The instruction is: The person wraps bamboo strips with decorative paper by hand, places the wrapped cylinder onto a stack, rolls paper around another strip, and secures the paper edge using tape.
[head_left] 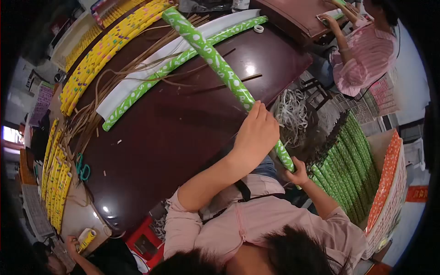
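Observation:
A long green wrapping paper roll point(220, 68) with white lettering and dots slants across the table's right part, its far end resting above the other paper. My left hand point(257, 130) is closed over the roll's lower half, fingers together. At the near end my right hand point(299, 173) grips the roll close to its tip, beyond the table edge. On the table lies a partly unrolled sheet point(137, 91), white side up, with a green printed rolled edge point(183, 59). Thin brown strips point(123, 73) lie across and beside it. A tape ring point(259, 29) sits near its far end.
Yellow patterned rolls point(101, 55) line the table's far left, more yellow rolls point(55, 178) and teal scissors point(83, 167) at the left. Finished green rolls point(348, 156) are stacked at my right, beside shredded strips point(292, 112). Co-workers sit at upper right point(366, 55) and lower left.

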`<control>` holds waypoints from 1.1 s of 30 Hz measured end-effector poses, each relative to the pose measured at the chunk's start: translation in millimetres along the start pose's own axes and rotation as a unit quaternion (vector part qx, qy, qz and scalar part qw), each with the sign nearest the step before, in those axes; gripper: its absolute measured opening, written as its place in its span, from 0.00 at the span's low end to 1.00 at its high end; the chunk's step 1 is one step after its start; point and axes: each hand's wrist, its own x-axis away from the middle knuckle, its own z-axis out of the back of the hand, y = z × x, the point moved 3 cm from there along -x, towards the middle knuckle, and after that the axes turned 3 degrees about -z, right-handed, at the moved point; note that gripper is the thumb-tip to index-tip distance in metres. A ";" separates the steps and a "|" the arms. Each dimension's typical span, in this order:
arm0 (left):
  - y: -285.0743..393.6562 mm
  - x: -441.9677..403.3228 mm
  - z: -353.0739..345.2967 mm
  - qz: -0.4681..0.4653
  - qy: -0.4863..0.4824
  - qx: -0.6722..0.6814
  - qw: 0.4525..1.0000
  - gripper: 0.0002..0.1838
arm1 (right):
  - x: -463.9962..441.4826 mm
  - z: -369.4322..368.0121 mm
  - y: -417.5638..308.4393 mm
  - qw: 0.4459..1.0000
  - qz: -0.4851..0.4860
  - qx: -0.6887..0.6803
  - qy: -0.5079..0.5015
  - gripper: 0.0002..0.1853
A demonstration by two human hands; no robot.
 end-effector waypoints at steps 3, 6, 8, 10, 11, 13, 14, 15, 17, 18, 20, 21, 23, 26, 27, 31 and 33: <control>0.0 -1.8 24.5 -0.044 0.124 0.135 0.982 0.15 | -5.8 9.6 9.1 0.997 0.066 0.027 0.039 0.16; 20.2 16.3 41.1 -0.134 0.229 0.216 0.940 0.11 | -2.7 14.7 -3.8 0.993 0.068 0.039 0.091 0.16; 37.4 40.0 23.0 -0.147 0.268 0.268 0.914 0.10 | 2.7 5.1 -1.3 0.987 0.063 0.050 0.141 0.20; 53.1 60.8 -14.5 -0.133 0.240 0.307 0.911 0.11 | 8.6 -1.2 0.5 0.980 0.032 0.043 0.189 0.21; 57.7 74.7 -38.0 -0.122 0.204 0.315 0.919 0.11 | 14.6 -6.6 7.7 0.972 0.011 0.043 0.230 0.20; 54.9 102.6 -94.0 -0.017 -0.002 0.438 0.899 0.11 | 25.8 -11.4 13.7 0.949 -0.023 0.013 0.314 0.19; 51.6 106.4 -105.1 0.145 -0.111 0.543 0.820 0.12 | 33.5 -10.0 16.0 0.945 -0.032 0.012 0.326 0.19; 48.8 110.8 -115.9 0.132 -0.117 0.541 0.822 0.12 | 41.4 -10.1 22.2 0.933 -0.080 -0.015 0.351 0.18; 41.1 121.8 -153.1 0.153 -0.165 0.547 0.806 0.12 | 57.9 -12.2 36.3 0.907 -0.181 -0.071 0.372 0.18; 40.4 122.6 -160.3 0.186 -0.187 0.569 0.779 0.12 | 64.8 -11.8 43.5 0.885 -0.224 -0.065 0.403 0.20; 40.9 120.0 -164.6 0.161 -0.185 0.560 0.791 0.12 | 74.8 -15.3 65.9 0.829 -0.298 -0.068 0.468 0.27; 43.2 116.5 -162.2 0.148 -0.175 0.553 0.801 0.11 | 78.0 -10.2 76.8 0.812 -0.335 -0.113 0.465 0.30; 45.2 113.3 -159.4 0.159 -0.183 0.550 0.799 0.11 | 79.9 -4.3 91.8 0.762 -0.393 -0.065 0.511 0.35; 44.3 114.4 -164.2 0.162 -0.193 0.537 0.805 0.11 | 81.3 5.8 123.5 0.714 -0.402 -0.163 0.549 0.34; 43.8 115.2 -164.4 0.163 -0.192 0.537 0.805 0.11 | 81.3 8.7 126.7 0.713 -0.405 -0.164 0.549 0.34; 42.2 117.0 -166.1 0.172 -0.188 0.544 0.800 0.11 | 89.8 -3.8 170.5 0.600 -0.426 -0.218 0.641 0.29; 42.4 116.6 -163.9 0.170 -0.192 0.541 0.801 0.11 | 96.0 18.4 130.0 0.544 -0.409 -0.284 0.676 0.23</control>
